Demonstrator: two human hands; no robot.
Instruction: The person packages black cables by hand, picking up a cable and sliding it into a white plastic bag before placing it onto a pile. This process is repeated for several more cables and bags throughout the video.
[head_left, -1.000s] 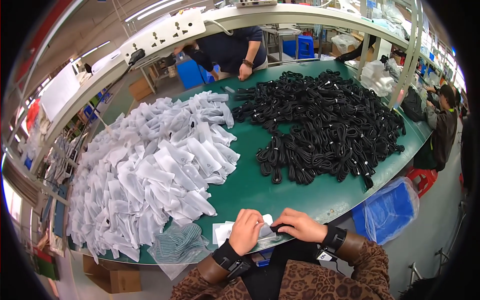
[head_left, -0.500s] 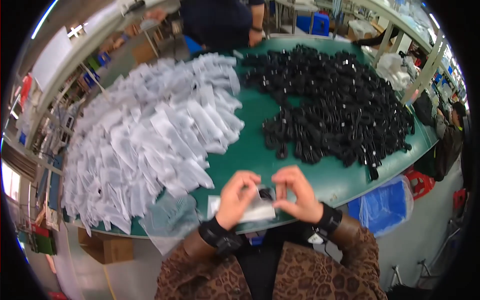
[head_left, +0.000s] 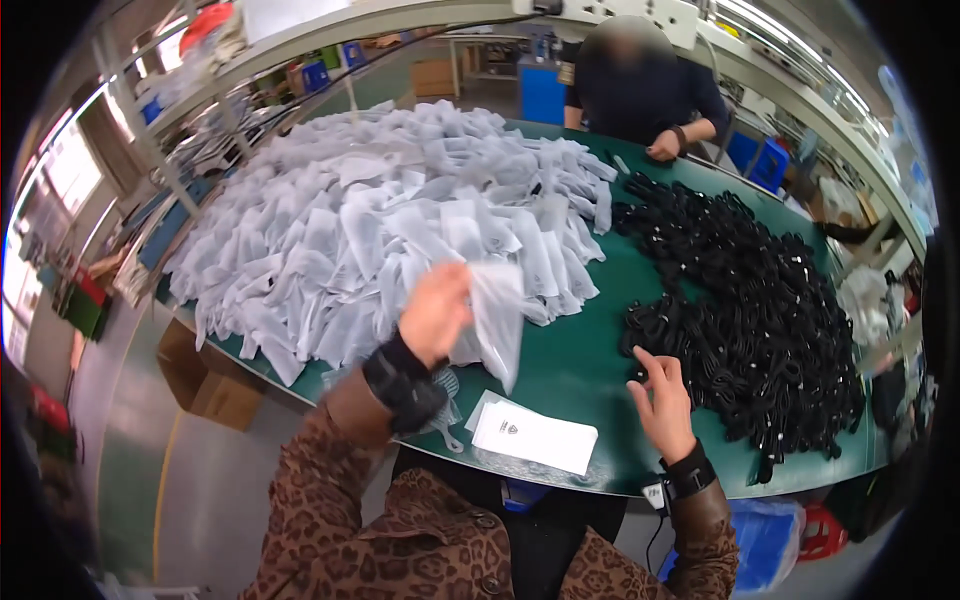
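- Pale metal shelving beam (head_left: 330, 42) is spanning the workstation's far side, and a white multi-socket power strip (head_left: 665, 20) is resting along it.
- Across the table, a co-worker in a dark top (head_left: 640, 95) is facing the work area.
- One smooth green tabletop (head_left: 575, 365) is supporting all work materials.
- On its left half, a broad heap of translucent white pouches (head_left: 380, 215) is spreading.
- On its right half, a heap of coiled black cords (head_left: 740, 310) is lying.
- At the near edge, a flat stack of white rectangular sleeves (head_left: 545, 440) is resting.
- The left hand (head_left: 437, 312), slightly blurred, is grasping a single translucent white pouch (head_left: 500, 335) above the table, between heap and stack.
- The right hand (head_left: 662, 405) is holding nothing; its fingers are spreading beside the cords.
- On the grey floor, an open brown cardboard carton (head_left: 228, 400) is standing at left; a blue plastic-lined bin (head_left: 755, 545) and a red stool (head_left: 823, 532) are standing at right.
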